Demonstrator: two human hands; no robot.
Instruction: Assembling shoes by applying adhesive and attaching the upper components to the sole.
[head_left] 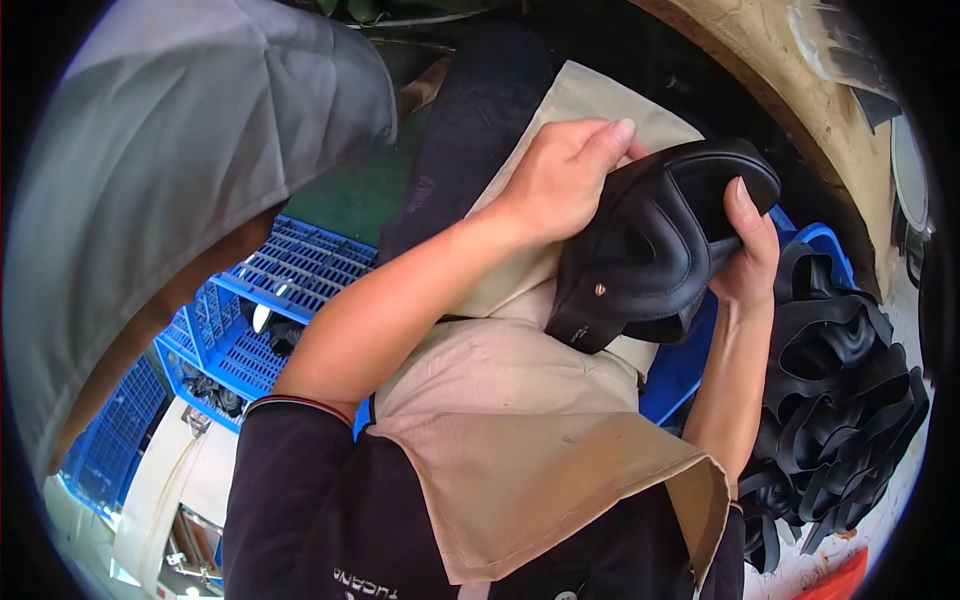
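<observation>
A black slide sandal (655,235) with a broad padded upper is held above my lap, its sole end pointing up and right. A small copper-coloured stud sits on the side of the upper. My right hand (750,245) grips the sandal from the right, thumb lying on the inner sole and the other fingers hidden behind. Against the upper's left side rests my left hand (565,180), its fingers curled and thumb pressed to the forefinger; anything pinched there is hidden. Beneath both hands a beige apron (500,365) covers my lap.
Many black upper pieces (835,390) lie heaped at the right, beside a blue bin (690,370). Blue plastic crates (290,265) stand at the left, with dark items inside. Another person's grey garment (200,110) fills the upper left. A tan curved edge (780,70) runs along the upper right.
</observation>
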